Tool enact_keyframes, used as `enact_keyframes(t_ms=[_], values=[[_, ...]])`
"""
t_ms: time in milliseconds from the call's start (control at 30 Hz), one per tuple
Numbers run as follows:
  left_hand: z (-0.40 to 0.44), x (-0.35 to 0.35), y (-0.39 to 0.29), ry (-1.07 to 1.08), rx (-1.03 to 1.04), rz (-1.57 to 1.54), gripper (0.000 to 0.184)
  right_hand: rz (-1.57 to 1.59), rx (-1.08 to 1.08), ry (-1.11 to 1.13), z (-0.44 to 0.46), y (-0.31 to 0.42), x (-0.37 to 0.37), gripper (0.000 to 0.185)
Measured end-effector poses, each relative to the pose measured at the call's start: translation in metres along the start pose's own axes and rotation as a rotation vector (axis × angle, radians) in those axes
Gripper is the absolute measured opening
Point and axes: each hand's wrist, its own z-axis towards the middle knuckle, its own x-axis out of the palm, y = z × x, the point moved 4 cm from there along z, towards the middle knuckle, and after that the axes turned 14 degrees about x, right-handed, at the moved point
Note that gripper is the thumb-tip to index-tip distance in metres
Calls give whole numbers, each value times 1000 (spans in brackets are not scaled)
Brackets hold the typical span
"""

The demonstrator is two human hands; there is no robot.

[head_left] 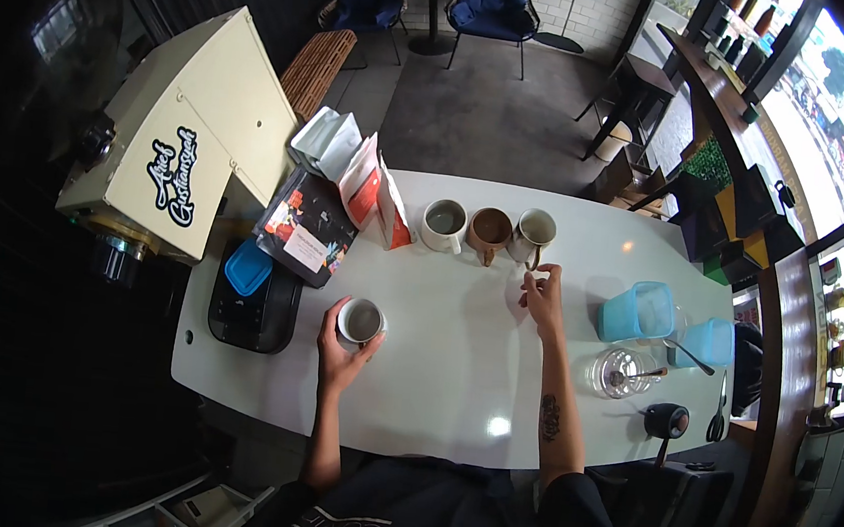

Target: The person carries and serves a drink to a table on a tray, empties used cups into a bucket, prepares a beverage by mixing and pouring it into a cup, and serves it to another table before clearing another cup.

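Note:
Fingers and thumb of my left hand (pixel 339 355) are wrapped round a white cup (pixel 362 322), upright near the table's left middle. My right hand (pixel 541 299) is at the handle of a grey-beige mug (pixel 534 230), its thumb and finger pinched close to it; whether they grip the handle is hard to make out. That mug stands at the right end of a row, beside a brown mug (pixel 490 228) and a white mug (pixel 444 223) on the white table (pixel 431 385).
Bags (pixel 373 194), a black box (pixel 310 229) and a black scale tray (pixel 255 309) lie left, by a large cream machine (pixel 189 113). Blue containers (pixel 637 312), a glass vessel (pixel 621 373), a black-headed tool (pixel 666 420) and scissors (pixel 717 420) are at the right.

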Motion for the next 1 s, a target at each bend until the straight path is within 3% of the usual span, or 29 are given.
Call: enact_keyframes(t_ms=[167, 233, 367, 567, 800, 1000], values=[[1, 24, -9, 74, 2, -79, 71, 14, 10, -85, -57, -10, -42, 24], [1, 41, -14, 112, 26, -118, 71, -90, 13, 73, -82, -16, -55, 18], [3, 78, -28, 218, 48, -195, 70, -185, 39, 20, -135, -30, -89, 18], [-1, 130, -47, 387, 240, -192, 71, -67, 105, -235, -211, -60, -133, 18], [-16, 174, -79, 544, 145, -367, 72, -5, 90, -518, -281, -81, -168, 17], [-32, 200, -104, 570, 164, -378, 72, 74, 23, -600, -286, -86, -203, 16]])
